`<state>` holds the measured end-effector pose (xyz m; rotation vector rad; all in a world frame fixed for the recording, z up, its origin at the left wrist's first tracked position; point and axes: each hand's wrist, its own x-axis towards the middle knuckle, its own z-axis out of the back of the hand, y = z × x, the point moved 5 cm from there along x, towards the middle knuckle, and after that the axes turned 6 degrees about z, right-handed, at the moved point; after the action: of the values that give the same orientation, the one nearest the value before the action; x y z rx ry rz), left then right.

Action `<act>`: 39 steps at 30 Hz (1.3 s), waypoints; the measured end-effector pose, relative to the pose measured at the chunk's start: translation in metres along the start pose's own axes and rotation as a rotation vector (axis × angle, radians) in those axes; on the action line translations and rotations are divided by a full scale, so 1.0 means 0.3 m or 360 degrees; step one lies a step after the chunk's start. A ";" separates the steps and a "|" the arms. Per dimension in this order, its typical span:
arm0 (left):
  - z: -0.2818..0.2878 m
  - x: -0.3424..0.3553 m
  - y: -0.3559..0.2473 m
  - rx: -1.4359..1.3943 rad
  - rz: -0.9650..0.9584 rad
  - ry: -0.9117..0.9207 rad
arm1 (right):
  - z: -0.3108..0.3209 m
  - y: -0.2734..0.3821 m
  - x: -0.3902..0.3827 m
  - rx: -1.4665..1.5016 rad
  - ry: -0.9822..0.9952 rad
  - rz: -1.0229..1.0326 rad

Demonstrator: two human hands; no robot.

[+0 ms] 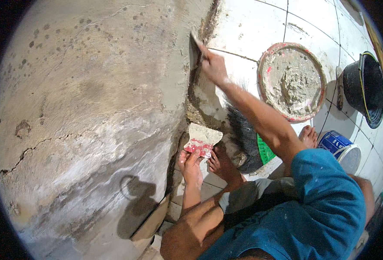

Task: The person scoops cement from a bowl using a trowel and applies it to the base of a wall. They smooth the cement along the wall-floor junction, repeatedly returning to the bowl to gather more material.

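Note:
My right hand (pixel 214 68) is closed around the handle of a putty knife (pixel 196 39). Its blade meets the foot of the wall (pixel 113 52), along a strip of wet grey mortar (pixel 176 73). Lower down, my left hand (pixel 191 167) grips a red plastic scraper (pixel 199 146) by its lower edge. Pale mortar coats the upper half of that scraper, which is held close to the wall's base. My right forearm reaches across the floor, and the fingers around the handle are slightly blurred.
A round red-rimmed basin (pixel 261 82) of wet mortar (pixel 293 82) stands on white tiles to the right. Beyond it are a black bucket (pixel 352 84) and a blue-and-white pail (pixel 335 145). A broom with black bristles (pixel 239 125) and a green head (pixel 265 149) lies by my feet.

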<state>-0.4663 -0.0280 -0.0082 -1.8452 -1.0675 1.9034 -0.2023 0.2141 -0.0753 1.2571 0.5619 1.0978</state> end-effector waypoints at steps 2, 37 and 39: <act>0.029 0.003 -0.013 -0.0022 -0.0017 -0.0019 | -0.051 0.052 -0.121 0.0075 0.0209 -0.0075; 0.054 0.043 0.070 -0.0026 -0.0076 -0.0154 | -0.031 0.185 -0.291 0.0238 0.0310 -0.0013; 0.078 0.053 0.097 -0.0043 -0.0096 -0.0199 | -0.090 0.216 -0.457 0.0271 0.0316 0.0209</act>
<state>-0.4825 -0.0447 -0.0414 -1.7069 -1.1800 2.0007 -0.3042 0.1013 -0.0515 1.3552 0.7435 1.3162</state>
